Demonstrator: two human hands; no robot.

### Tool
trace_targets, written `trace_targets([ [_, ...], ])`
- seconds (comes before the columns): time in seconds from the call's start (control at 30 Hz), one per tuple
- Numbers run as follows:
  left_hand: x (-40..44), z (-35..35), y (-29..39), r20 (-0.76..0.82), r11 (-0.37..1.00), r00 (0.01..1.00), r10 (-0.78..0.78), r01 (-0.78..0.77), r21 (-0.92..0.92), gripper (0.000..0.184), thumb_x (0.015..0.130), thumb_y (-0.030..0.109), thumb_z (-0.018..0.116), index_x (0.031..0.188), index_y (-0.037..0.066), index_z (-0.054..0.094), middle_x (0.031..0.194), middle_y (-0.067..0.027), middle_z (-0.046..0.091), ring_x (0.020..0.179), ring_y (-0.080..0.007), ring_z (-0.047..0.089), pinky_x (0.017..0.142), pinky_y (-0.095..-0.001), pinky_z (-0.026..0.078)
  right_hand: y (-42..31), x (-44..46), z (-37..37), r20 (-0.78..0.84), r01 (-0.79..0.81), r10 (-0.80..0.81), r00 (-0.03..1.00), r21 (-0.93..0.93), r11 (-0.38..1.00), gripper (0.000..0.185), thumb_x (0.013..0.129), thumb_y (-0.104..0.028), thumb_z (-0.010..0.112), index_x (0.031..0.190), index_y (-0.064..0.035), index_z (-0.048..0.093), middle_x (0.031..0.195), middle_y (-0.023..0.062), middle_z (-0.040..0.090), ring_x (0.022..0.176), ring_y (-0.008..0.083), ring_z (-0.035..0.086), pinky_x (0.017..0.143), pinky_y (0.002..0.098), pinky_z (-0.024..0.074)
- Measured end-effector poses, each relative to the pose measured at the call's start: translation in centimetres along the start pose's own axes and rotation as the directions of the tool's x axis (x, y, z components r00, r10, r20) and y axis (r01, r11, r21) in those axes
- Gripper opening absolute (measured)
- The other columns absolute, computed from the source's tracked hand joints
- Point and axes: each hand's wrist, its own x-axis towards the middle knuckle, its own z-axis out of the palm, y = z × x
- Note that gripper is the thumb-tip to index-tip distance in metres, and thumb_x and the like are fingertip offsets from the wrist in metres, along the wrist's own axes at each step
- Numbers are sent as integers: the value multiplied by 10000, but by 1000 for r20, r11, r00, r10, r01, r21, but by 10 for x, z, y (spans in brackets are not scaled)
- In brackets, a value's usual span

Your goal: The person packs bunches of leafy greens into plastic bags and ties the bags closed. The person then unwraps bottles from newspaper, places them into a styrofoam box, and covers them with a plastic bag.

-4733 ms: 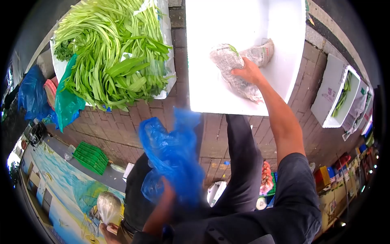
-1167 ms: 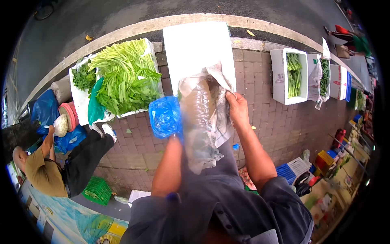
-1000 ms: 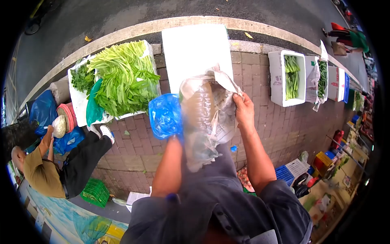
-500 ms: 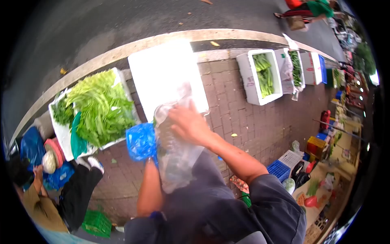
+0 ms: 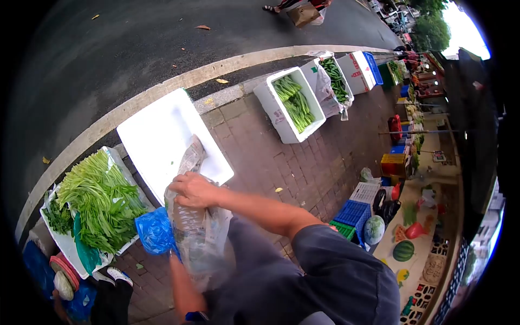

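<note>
A long, crinkled clear plastic bag (image 5: 197,238) lies slanting in front of my body, its narrow end over a white foam panel (image 5: 168,124). What it contains, grey-green and blurred, I cannot make out. My right hand (image 5: 194,189) is closed on the bag's upper part, fingers curled over it. A bunched blue plastic bag (image 5: 156,230) covers my left hand, so its fingers are hidden; only the forearm shows below, beside the clear bag. Left of the panel, leafy green vegetables (image 5: 103,200) fill a white foam box (image 5: 66,244).
A foam box (image 5: 276,105) of green vegetables and another of green peppers (image 5: 334,78) stand along the kerb (image 5: 216,67). Blue crates (image 5: 355,214) and a watermelon (image 5: 403,250) are at right. A person's shoes (image 5: 119,276) show lower left.
The view has turned, and the boxes appear further left and lower. My right hand still grips the clear bag. At the top, a person carrying bags has shifted left in view.
</note>
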Motion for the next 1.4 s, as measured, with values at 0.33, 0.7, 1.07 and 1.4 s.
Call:
trace_targets([
  [0.33,-5,-2,-11,19,996,999,-50,51,-67,253,988,180,612,1212,64,637,1079,-58,675,953,-175,649,856,-357,556,21,-9,-9,258,-231,205,944,75,970,403,878,-399,614,1086,-72,728,1103,182,643,1026,355,633,886,441,497],
  [0.7,-26,-9,-25,25,981,991,-129,131,-143,258,990,191,611,1212,63,638,1095,-68,677,972,-189,652,874,-372,555,56,-29,-1,402,-472,248,882,742,476,135,948,-134,689,1030,-44,632,838,-16,658,732,59,585,647,239,480],
  [1.07,-16,6,-17,29,924,986,-162,162,-346,263,992,202,611,1212,61,639,1111,-77,679,990,-204,655,891,-387,553,73,-51,5,20,-358,450,893,637,682,369,1000,-283,619,1245,-12,668,1163,98,701,1063,169,638,924,298,517],
  [1.4,25,-7,-11,15,814,979,-202,177,-553,268,994,212,611,1212,60,640,1125,-86,681,1007,-217,657,907,-401,552,17,-30,-49,-84,-338,344,935,79,938,703,881,-517,696,1357,-10,589,1297,203,637,1242,326,590,1073,434,440],
])
